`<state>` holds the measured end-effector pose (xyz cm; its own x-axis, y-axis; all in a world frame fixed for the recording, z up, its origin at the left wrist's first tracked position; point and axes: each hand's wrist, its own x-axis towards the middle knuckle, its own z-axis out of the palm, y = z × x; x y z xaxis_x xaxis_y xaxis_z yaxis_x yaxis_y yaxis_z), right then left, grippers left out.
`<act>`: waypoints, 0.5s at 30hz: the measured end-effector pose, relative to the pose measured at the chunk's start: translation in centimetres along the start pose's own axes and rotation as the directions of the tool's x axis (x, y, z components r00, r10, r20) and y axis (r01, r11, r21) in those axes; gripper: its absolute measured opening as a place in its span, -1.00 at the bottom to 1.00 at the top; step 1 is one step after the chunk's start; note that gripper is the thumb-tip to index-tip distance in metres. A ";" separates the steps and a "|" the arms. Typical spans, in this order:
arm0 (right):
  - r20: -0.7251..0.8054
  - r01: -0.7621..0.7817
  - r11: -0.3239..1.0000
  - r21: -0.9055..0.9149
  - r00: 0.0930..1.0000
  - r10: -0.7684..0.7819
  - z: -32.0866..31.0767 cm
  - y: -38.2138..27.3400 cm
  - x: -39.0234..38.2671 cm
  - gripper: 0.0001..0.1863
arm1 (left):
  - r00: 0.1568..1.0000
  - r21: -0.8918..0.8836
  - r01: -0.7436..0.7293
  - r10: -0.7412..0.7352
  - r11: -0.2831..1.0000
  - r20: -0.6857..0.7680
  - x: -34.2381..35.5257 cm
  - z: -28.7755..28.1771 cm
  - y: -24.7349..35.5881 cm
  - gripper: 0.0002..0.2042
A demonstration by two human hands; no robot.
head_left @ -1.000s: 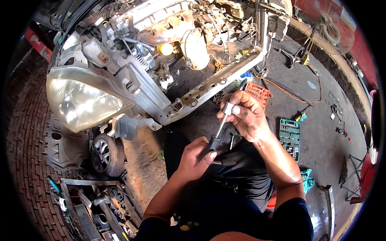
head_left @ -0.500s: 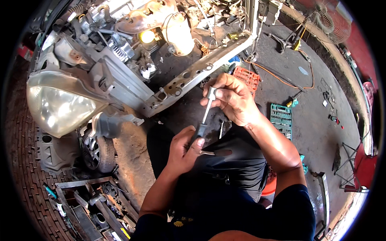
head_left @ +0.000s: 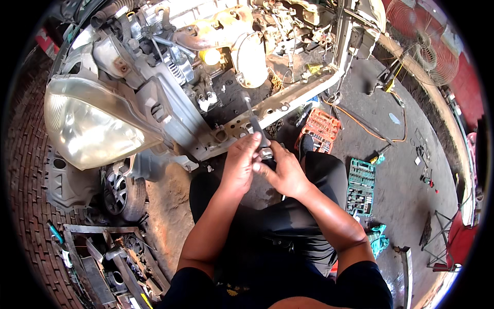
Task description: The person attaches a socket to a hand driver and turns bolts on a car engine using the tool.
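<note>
A dark-handled tool (head_left: 256,126), pointing toward the metal crossbar (head_left: 301,93)'s edge, is clamped in the left hand (head_left: 239,162); the right hand (head_left: 288,176) curls its fingers around the shiny near end, forearms (head_left: 210,221) converging. Rightward, the orange case (head_left: 322,117) and teal case (head_left: 374,177) hold sockets.

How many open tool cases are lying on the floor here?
2: the orange case just past the person's right knee, and the teal case to the right of that knee. Others may be hidden.
</note>
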<state>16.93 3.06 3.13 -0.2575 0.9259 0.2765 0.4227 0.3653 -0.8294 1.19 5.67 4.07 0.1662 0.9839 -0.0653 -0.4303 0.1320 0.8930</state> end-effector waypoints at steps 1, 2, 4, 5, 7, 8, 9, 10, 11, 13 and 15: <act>-0.038 -0.079 0.992 0.101 0.996 0.083 0.3 0.3 0.5 -0.37 | 0.999 -0.014 0.005 -0.004 1.000 0.047 0.7 -0.4 -0.3 -0.69; -0.143 0.000 0.992 0.124 0.990 0.017 0.7 0.6 1.1 -0.38 | 1.000 -0.014 0.020 -0.020 1.000 0.009 1.2 -0.5 -0.8 -0.72; -0.272 0.042 0.988 0.151 0.962 0.001 0.7 0.7 2.4 -0.33 | 1.000 -0.016 0.000 0.000 1.000 -0.025 2.0 0.7 -0.7 -0.79; -0.348 0.053 0.990 0.133 0.938 -0.003 1.1 0.8 3.3 -0.44 | 0.997 0.082 -0.065 0.068 0.994 -0.028 2.5 0.9 -0.5 -0.77; -0.398 0.041 0.990 0.131 0.917 0.015 0.5 0.9 5.4 -0.57 | 0.994 0.074 -0.103 0.104 0.992 -0.015 4.2 0.2 -0.3 -0.73; -0.448 0.026 0.990 0.141 0.893 0.040 0.2 0.9 6.9 -0.67 | 0.993 -0.049 -0.107 0.109 0.993 0.043 4.6 -0.2 -0.4 -0.71; -0.521 0.185 0.982 0.047 0.843 -0.134 -0.3 1.4 9.0 -0.66 | 0.992 -0.059 -0.108 0.111 0.992 0.052 5.3 -0.2 -0.4 -0.71; -0.543 0.242 0.958 0.153 0.830 -0.123 -0.5 1.2 11.0 -0.69 | 0.990 -0.053 -0.135 0.136 0.989 0.025 6.0 -0.6 -0.6 -0.72; -0.530 0.236 0.945 0.225 0.844 -0.084 -1.0 0.8 12.5 -0.71 | 0.987 -0.046 -0.161 0.161 0.986 -0.003 6.7 -1.2 -0.9 -0.73; -0.447 0.164 0.922 0.350 0.894 0.010 -1.6 -1.6 15.7 -0.72 | 0.975 0.205 -0.215 0.220 0.955 -0.004 8.3 -5.6 -3.7 -0.74; -0.549 0.175 0.961 0.213 0.835 -0.030 -3.1 -1.5 19.3 -0.69 | 0.945 0.477 -0.308 0.322 0.823 0.055 8.9 -6.8 -5.9 -0.75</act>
<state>14.04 20.67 11.21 0.2492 0.8156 0.5222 0.1760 0.4921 -0.8526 -0.84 14.48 -4.86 0.0677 0.9658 0.2504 0.0182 -0.2521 0.9675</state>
